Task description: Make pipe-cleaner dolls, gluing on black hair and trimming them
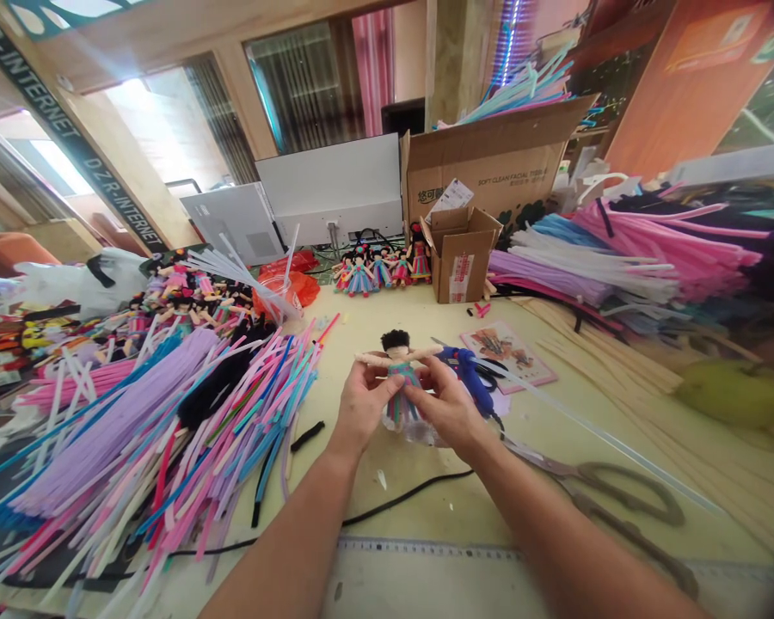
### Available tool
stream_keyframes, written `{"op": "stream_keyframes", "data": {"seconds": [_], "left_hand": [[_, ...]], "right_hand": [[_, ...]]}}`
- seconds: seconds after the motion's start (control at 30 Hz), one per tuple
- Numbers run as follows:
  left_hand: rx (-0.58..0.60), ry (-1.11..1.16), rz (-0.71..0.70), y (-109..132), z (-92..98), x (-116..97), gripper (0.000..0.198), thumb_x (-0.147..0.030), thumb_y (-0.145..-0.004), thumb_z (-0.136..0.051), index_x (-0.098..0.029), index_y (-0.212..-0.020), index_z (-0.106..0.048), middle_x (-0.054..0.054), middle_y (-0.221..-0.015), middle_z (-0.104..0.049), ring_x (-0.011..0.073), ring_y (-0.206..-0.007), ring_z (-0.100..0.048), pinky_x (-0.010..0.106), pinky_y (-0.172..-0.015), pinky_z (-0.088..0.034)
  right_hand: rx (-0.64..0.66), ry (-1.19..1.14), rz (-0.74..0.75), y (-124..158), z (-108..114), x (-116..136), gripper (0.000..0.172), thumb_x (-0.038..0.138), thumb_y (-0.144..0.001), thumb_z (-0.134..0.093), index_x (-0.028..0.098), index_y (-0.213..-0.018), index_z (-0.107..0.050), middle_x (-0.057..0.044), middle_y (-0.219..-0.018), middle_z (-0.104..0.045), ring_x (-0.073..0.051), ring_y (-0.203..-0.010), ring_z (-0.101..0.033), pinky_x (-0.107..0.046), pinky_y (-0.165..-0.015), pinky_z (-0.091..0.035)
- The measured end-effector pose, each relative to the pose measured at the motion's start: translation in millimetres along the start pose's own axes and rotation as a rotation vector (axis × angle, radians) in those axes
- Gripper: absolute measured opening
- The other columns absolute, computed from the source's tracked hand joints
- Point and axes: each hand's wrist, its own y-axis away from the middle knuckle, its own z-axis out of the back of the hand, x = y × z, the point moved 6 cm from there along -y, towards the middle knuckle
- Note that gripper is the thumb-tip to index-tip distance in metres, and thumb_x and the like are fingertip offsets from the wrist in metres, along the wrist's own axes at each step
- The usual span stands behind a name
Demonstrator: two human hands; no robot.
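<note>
Between my two hands stands a small doll [396, 391] with fuzzy black hair, outstretched beige arms and a striped blue, green and pink dress. My left hand [367, 395] grips its left side, the thumb pressed on the front of the dress. On the other side my right hand [445, 395] pinches the dress, its thumb close to the left one. Just beyond my right hand lies a blue glue gun [470, 378]. Scissors [610, 481] with large brown handles rest by my right forearm. A clear item [420, 432] under the doll is partly hidden.
Bundles of coloured pipe cleaners [122, 413] cover the left side, and more [619, 249] lie at the right. Finished dolls [377, 271] stand near a small cardboard box [461, 258]. A black cable [406, 499] crosses the table above a ruler [426, 548]. A green fruit [735, 391] sits far right.
</note>
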Motion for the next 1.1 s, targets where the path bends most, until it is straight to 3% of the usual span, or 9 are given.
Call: {"op": "stream_keyframes", "data": {"seconds": [0.23,0.5,0.63,0.73,0.83,1.1], "left_hand": [[0.038,0.000,-0.053,1,-4.6,-6,0.034,-0.024,-0.074,-0.076,-0.018,-0.104,-0.063,0.005,-0.103,-0.071,0.0132,-0.080,-0.064,0.023,-0.069,-0.052],[0.035,0.003,-0.038,2,-3.9,-8,0.034,-0.025,-0.074,-0.076,-0.018,-0.105,-0.064,0.004,-0.097,-0.070,0.0117,-0.072,-0.063,0.022,-0.061,-0.050],[-0.007,0.032,-0.013,1,-0.3,-6,0.036,-0.024,-0.073,-0.076,-0.018,-0.104,-0.060,0.002,-0.089,-0.068,0.0135,-0.075,-0.065,0.024,-0.065,-0.052],[-0.033,0.075,-0.028,0,1.8,-6,0.037,-0.023,-0.072,-0.077,-0.019,-0.101,-0.056,0.001,-0.088,-0.068,0.0143,-0.077,-0.066,0.027,-0.070,-0.053],[-0.048,0.099,-0.041,-1,4.1,-8,0.037,-0.024,-0.069,-0.080,-0.019,-0.097,-0.055,0.000,-0.085,-0.068,0.0136,-0.074,-0.065,0.026,-0.069,-0.052],[0.002,0.163,0.152,-1,5.1,5,0.034,-0.042,-0.072,-0.076,-0.017,-0.093,-0.066,0.001,-0.083,-0.067,0.0108,-0.066,-0.059,0.023,-0.059,-0.046]], "right_hand": [[0.013,0.012,0.005,3,0,7,0.036,0.040,-0.082,-0.064,0.024,-0.114,-0.059,0.000,-0.084,-0.056,-0.013,-0.069,-0.049,-0.024,-0.053,-0.037],[0.027,-0.013,-0.001,5,-1,11,0.036,0.041,-0.082,-0.064,0.024,-0.113,-0.059,0.000,-0.084,-0.056,-0.012,-0.065,-0.047,-0.024,-0.052,-0.037],[-0.013,-0.063,-0.037,3,-2,3,0.040,0.042,-0.079,-0.067,0.022,-0.112,-0.055,0.000,-0.086,-0.056,-0.013,-0.065,-0.050,-0.023,-0.049,-0.038],[-0.048,-0.079,-0.052,1,-2,-6,0.047,0.041,-0.074,-0.073,0.021,-0.112,-0.054,-0.003,-0.090,-0.061,-0.016,-0.074,-0.055,-0.027,-0.059,-0.045],[-0.044,-0.131,-0.034,0,-2,-9,0.038,0.041,-0.072,-0.075,0.020,-0.098,-0.058,-0.005,-0.091,-0.065,-0.018,-0.083,-0.060,-0.032,-0.075,-0.047],[-0.100,-0.219,-0.049,1,4,-4,0.030,0.038,-0.071,-0.076,0.020,-0.089,-0.058,0.000,-0.085,-0.063,-0.016,-0.079,-0.058,-0.030,-0.074,-0.045]]}}
